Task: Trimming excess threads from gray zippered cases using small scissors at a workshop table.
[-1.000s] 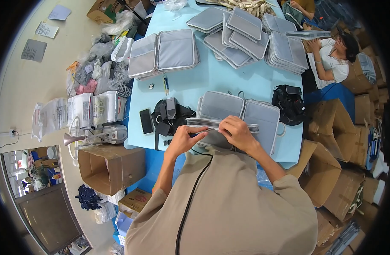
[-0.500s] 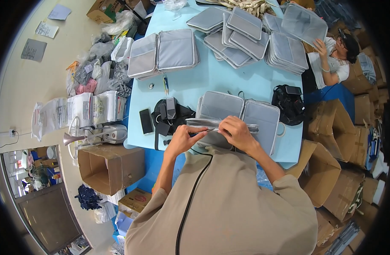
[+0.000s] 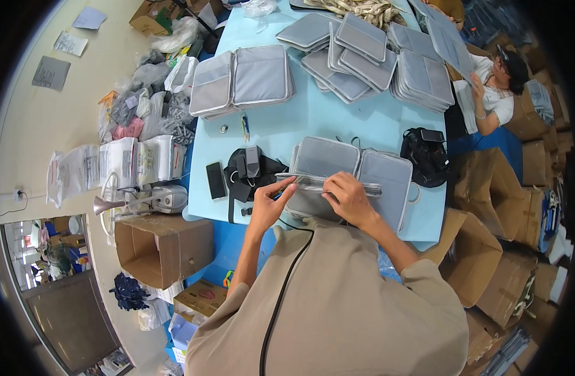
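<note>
A grey fabric case [image 3: 312, 182] stands on edge close to my body, its layered edge facing up. My right hand [image 3: 350, 197] grips this edge near its middle, thumb below and fingers over the top. My left hand [image 3: 270, 202] is at the case's left end, its fingers closed around a small dark item, partly hidden, too small to name. Behind the upright case lies an open grey case [image 3: 328, 155], whose right half [image 3: 383, 175] spreads flat on the light blue table [image 3: 237, 135].
Left of my hands lie a phone [image 3: 216, 180] and a black pouch [image 3: 262, 168]; a black bag [image 3: 424, 156] is at the right. Farther back are stacked grey cases [image 3: 262, 75] and a heap of cases [image 3: 356, 56]. At the right a co-worker [image 3: 497, 94] handles another case.
My left hand has drawn slightly left, its thumb no longer stretched along the edge. My right hand stays nearly in place. The co-worker's case has tilted and shifted.
</note>
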Demonstrator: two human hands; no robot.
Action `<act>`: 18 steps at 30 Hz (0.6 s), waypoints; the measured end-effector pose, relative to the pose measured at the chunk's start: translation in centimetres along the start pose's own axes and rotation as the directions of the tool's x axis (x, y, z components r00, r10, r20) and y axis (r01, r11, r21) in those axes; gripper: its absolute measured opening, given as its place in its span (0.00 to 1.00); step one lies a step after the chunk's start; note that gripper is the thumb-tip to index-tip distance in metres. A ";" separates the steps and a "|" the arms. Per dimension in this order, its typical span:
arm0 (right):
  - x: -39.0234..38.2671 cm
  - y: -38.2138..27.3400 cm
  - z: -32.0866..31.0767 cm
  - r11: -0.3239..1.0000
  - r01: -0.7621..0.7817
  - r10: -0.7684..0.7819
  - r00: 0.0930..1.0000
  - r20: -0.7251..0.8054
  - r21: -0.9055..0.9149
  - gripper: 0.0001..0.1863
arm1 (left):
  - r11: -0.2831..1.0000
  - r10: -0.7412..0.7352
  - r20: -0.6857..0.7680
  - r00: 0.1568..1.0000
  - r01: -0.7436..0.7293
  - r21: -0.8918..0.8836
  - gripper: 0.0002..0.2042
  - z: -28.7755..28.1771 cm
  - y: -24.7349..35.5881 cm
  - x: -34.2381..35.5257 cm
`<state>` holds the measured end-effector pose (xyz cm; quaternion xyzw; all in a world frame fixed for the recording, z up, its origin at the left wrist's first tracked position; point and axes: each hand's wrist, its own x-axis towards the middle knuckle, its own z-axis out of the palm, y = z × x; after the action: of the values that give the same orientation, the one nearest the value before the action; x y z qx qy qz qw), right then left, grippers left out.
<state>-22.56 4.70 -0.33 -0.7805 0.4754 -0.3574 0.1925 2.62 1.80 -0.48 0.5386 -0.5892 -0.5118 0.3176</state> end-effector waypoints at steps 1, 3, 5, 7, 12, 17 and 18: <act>-0.1 0.0 0.1 1.000 0.008 -0.008 1.000 -0.017 -0.019 0.11 | 1.000 0.001 -0.002 1.000 -0.001 -0.001 0.17 0.0 -0.2 0.0; -0.3 0.0 0.4 0.999 0.016 -0.017 0.999 -0.034 -0.039 0.12 | 0.998 -0.025 -0.003 1.000 0.025 -0.050 0.17 0.0 -0.3 0.0; -0.4 0.1 0.5 0.999 -0.004 0.002 0.998 -0.060 -0.037 0.13 | 0.998 -0.030 -0.011 0.999 0.029 -0.060 0.17 0.1 -0.2 0.1; -0.1 -0.9 0.4 1.000 -0.015 0.014 0.996 -0.083 -0.020 0.14 | 0.997 -0.035 -0.020 0.999 0.034 -0.071 0.17 0.2 -0.1 0.3; 0.5 -1.5 1.2 0.998 -0.062 0.061 0.997 -0.039 -0.027 0.17 | 0.984 -0.014 -0.069 0.998 0.002 -0.177 0.17 0.4 0.2 1.0; 0.6 -0.4 1.2 0.999 -0.041 0.040 0.998 -0.042 -0.033 0.12 | 0.993 -0.079 -0.019 0.997 0.077 -0.085 0.17 0.3 0.0 1.2; 0.7 -0.5 0.9 0.999 -0.038 0.036 0.999 -0.040 -0.031 0.12 | 0.993 -0.081 -0.023 0.996 0.079 -0.088 0.17 0.3 -0.1 1.2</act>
<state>-21.37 4.30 -0.39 -0.7675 0.4991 -0.3613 0.1771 2.13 0.72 -0.87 0.5540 -0.5400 -0.5421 0.3280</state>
